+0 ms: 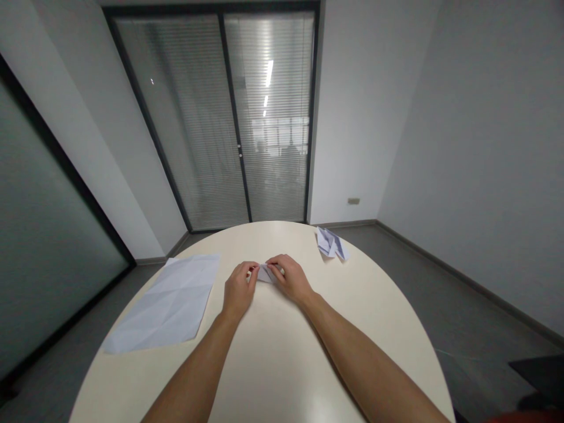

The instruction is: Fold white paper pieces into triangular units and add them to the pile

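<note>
A small folded piece of white paper point(265, 274) is held between my two hands above the middle of the round table point(273, 346). My left hand point(240, 288) pinches its left end between thumb and fingers. At the other end, my right hand point(291, 277) grips the paper the same way, its fingertips near the top edge. Parts of the paper are hidden behind my fingers, so its full shape cannot be made out.
Creased white sheets point(170, 305) lie flat at the table's left edge. Folded paper point(330, 243) stands near the far right rim. Beyond the table are a glass door with blinds point(268, 176) and white walls. Something dark point(540, 376) shows at the lower right.
</note>
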`<act>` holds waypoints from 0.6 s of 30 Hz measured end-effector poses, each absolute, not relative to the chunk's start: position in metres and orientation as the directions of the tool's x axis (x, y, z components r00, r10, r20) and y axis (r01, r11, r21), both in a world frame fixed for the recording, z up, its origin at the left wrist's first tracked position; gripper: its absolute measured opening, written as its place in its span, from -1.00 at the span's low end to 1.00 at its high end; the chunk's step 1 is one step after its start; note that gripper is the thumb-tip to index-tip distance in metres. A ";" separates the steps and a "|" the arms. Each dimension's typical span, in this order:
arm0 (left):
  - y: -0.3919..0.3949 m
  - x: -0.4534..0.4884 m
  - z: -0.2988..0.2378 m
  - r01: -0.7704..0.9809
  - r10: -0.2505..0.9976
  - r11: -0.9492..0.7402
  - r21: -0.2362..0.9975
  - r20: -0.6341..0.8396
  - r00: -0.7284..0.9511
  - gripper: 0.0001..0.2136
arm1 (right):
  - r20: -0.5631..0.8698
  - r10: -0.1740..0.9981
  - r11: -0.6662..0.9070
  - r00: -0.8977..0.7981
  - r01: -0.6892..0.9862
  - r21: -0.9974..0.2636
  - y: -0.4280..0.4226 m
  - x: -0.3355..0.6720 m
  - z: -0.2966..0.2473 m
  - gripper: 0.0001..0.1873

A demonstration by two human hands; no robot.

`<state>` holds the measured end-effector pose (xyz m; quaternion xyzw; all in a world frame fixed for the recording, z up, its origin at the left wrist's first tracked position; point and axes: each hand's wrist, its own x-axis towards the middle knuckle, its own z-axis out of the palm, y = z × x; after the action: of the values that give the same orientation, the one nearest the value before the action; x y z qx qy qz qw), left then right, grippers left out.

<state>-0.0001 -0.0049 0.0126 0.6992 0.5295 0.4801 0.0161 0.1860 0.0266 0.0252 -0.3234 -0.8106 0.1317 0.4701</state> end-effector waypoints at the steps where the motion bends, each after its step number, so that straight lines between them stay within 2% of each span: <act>1: -0.005 0.000 0.013 0.712 0.763 -0.434 0.551 0.645 -0.034 -0.80 | 0.672 0.657 0.748 -0.342 0.403 -0.527 0.028 0.186 0.024 -0.82; 6: -0.003 -0.001 0.011 0.630 0.806 -0.395 0.669 0.581 -0.112 -0.79 | 0.642 0.716 0.691 -0.275 0.414 -0.593 0.033 0.188 0.019 -0.84; 13: 0.003 -0.005 0.007 0.560 0.828 -0.340 0.756 0.523 -0.202 -0.77 | 0.577 0.793 0.604 -0.195 0.377 -0.702 0.037 0.191 0.016 -0.79; 18: 0.004 -0.007 0.006 0.552 0.819 -0.326 0.768 0.521 -0.241 -0.77 | 0.624 0.752 0.653 -0.211 0.369 -0.662 0.040 0.193 0.012 -0.65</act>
<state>-0.0070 0.0040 0.0062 0.6037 0.5674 0.5465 0.1222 0.1931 0.0401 0.0118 -0.3713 -0.7548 0.1891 0.5067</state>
